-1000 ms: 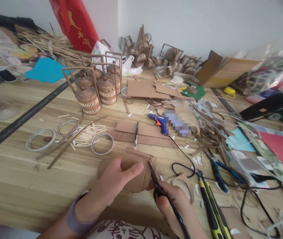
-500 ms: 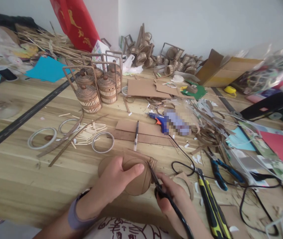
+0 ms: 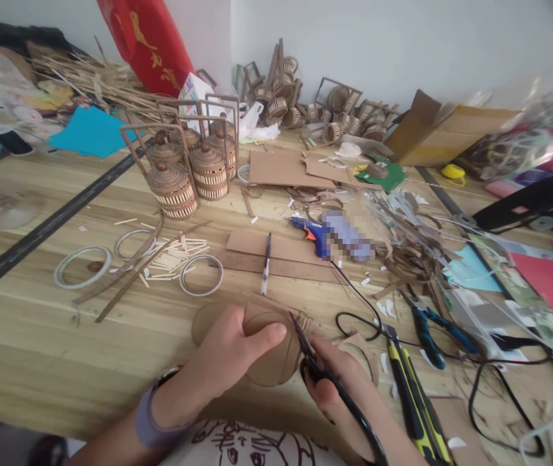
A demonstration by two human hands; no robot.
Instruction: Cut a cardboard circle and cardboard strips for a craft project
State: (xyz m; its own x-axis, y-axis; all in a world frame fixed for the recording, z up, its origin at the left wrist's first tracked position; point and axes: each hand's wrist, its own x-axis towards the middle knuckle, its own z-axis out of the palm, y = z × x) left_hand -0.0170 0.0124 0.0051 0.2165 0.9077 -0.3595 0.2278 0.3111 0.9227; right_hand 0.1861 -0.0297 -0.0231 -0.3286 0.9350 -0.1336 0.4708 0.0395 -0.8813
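Left hand (image 3: 230, 353): thumb on top, fingers beneath, pinching cardboard disc (image 3: 272, 364) just above desk (image 3: 38, 336), on near side of glue gun (image 3: 308, 231). Right hand (image 3: 337, 383): fingers curled through handles of scissors (image 3: 305, 346), blades at disc's right edge. Step, as judged: trimming rim. Next move calls for rotating disc into blades.
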